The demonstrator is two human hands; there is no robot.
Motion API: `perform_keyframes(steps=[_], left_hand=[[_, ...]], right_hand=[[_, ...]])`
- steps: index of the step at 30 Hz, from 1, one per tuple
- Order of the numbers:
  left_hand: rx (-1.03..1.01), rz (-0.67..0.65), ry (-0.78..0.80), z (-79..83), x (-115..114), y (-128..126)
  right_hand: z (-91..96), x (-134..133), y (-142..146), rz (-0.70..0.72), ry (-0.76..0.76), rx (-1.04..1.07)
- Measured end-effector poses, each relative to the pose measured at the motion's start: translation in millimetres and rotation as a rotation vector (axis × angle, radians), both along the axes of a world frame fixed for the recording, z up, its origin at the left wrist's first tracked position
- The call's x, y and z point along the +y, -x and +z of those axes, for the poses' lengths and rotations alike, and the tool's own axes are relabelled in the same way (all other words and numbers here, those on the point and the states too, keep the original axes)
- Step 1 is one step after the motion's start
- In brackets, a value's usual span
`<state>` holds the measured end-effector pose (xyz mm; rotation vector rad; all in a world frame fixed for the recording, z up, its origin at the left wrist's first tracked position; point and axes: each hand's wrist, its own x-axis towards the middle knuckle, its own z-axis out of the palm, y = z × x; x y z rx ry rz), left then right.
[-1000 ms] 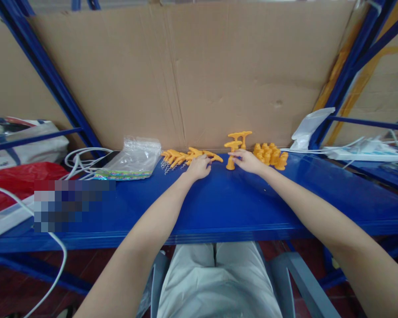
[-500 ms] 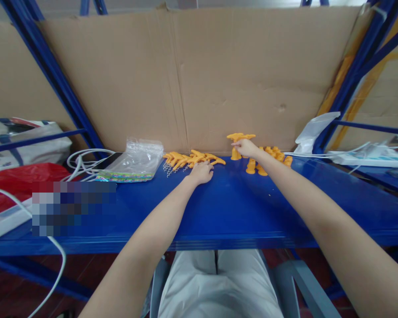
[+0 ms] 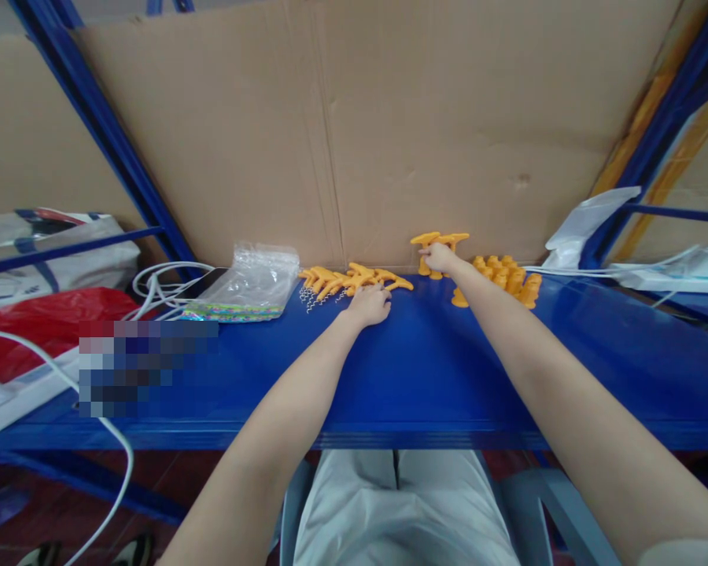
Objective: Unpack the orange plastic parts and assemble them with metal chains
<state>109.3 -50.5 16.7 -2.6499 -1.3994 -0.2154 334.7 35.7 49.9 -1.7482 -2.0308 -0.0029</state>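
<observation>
Several orange-handled corkscrews (image 3: 324,279) lie in a pile near the cardboard, their metal spirals pointing toward me. At the right end of this pile, my left hand (image 3: 370,306) has its fingers curled over a corkscrew handle. My right hand (image 3: 440,258) reaches to two upright corkscrews (image 3: 425,237), whose T-shaped handles sit above orange bell-shaped covers (image 3: 423,267). Its fingers close around the nearer one, though the hand hides part of it. To the right stand several more orange covers (image 3: 507,277), some partly behind my right forearm.
Clear plastic bags (image 3: 251,283) lie left of the pile on the blue table (image 3: 407,377). White cables (image 3: 153,283) and a red bag (image 3: 53,326) are farther left. A cardboard sheet (image 3: 425,134) closes off the back. A white plastic bag (image 3: 587,228) stands at the right.
The view has shifted, so the table's things appear farther right. My right hand has moved slightly left relative to the upright corkscrews. My left hand stays at the pile.
</observation>
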Motion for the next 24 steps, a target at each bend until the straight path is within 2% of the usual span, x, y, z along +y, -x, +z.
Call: perform_keyframes(steps=[3,7,16,24], left_hand=[[-0.005,-0.004,0.01,0.3,0.0,0.1],[0.003,-0.012,0.0,-0.5,1.0,0.5],[0.028,-0.007,-0.009,-0.8,1.4,0.2],[0.03,0.003,-0.009,1.3,-1.9,-1.1]], right_hand=[[0.9,-5.2,4.3,-0.044,-0.013,-0.002],[0.3,-9.1,9.0,-0.036,-0.079,-0.022],[-7.5,-1.7,9.3,-0.013,0.001,-0.097],[-14.8,3.7,8.0,0.034,-0.13,-0.092]])
